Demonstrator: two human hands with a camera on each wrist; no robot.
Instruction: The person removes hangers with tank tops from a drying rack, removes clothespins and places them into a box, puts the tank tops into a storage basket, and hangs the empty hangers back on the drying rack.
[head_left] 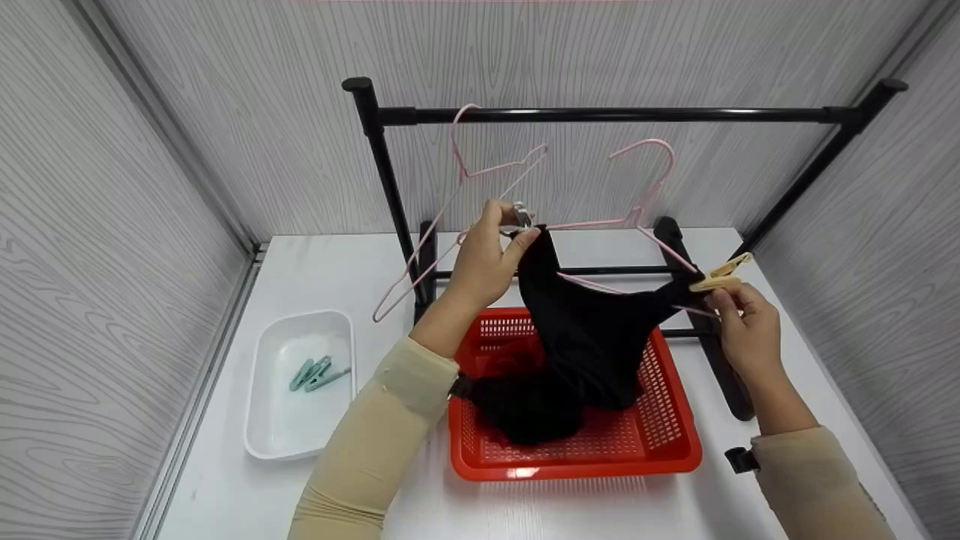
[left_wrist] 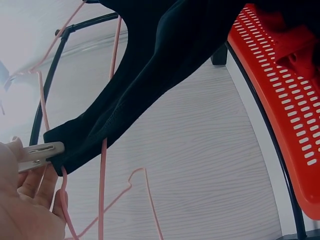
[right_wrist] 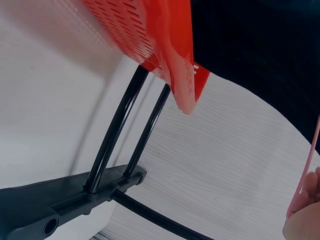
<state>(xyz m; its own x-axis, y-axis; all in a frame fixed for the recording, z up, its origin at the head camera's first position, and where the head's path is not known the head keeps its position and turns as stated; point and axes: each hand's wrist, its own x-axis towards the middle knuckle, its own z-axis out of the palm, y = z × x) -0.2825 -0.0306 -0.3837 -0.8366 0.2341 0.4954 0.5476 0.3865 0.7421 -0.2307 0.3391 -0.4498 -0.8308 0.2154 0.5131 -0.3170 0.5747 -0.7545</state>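
A black garment (head_left: 592,322) hangs by its two upper ends on a pink hanger (head_left: 660,244). My left hand (head_left: 484,259) pinches a whitish clothespin (left_wrist: 42,154) whose tip overlaps the garment's left end at the hanger wire. At the other end, a yellow clothespin (head_left: 718,279) sits on the black fabric. My right hand (head_left: 750,334) grips the hanger's right corner just below that clothespin; the right wrist view shows its fingers (right_wrist: 311,187) at the pink wire. The garment's lower part drops into a red basket (head_left: 574,472).
Behind the hands stands a black rack (head_left: 615,115), with another pink hanger (head_left: 456,202) hooked on its bar at left. A white tray (head_left: 300,442) at left holds several teal clothespins (head_left: 319,373). Red fabric (head_left: 517,356) and dark fabric (head_left: 525,412) lie in the basket.
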